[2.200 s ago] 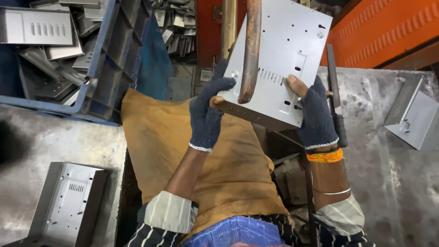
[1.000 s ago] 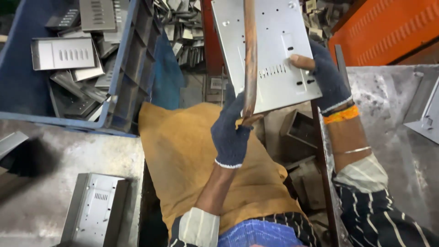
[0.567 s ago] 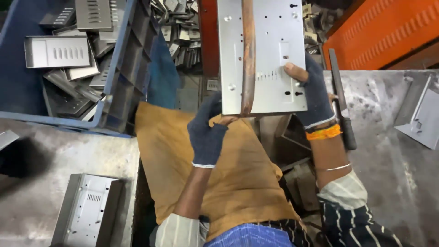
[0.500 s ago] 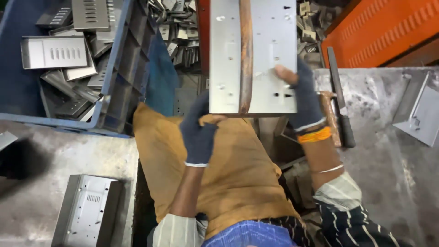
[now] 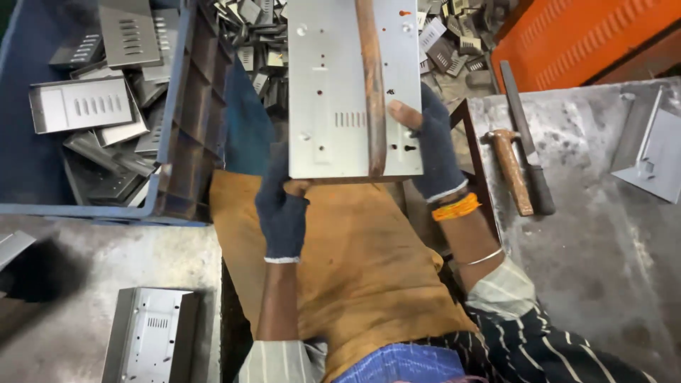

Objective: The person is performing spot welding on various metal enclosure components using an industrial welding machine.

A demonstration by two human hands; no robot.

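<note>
I hold a grey sheet-metal panel (image 5: 330, 85) with punched holes and a row of slots, flat and upright before me over my lap. A rusty brown metal bar (image 5: 372, 85) runs down its middle. My left hand (image 5: 282, 206), in a dark glove, grips the panel's lower left edge. My right hand (image 5: 431, 145), also gloved, holds the right edge with the thumb on the panel's face. An ochre cloth (image 5: 340, 255) covers my lap below.
A blue crate (image 5: 181, 135) of grey slotted metal parts stands at the left. Another metal housing (image 5: 149, 337) lies on the floor at lower left. A hammer (image 5: 512, 170) and a file (image 5: 528, 138) rest on the metal table (image 5: 603, 234) at right, beside a bent plate (image 5: 656, 152). An orange machine body (image 5: 589, 35) stands behind.
The panel has turned from tilted to squarely upright and risen toward the top of view. My left hand has shifted to its lower left corner.
</note>
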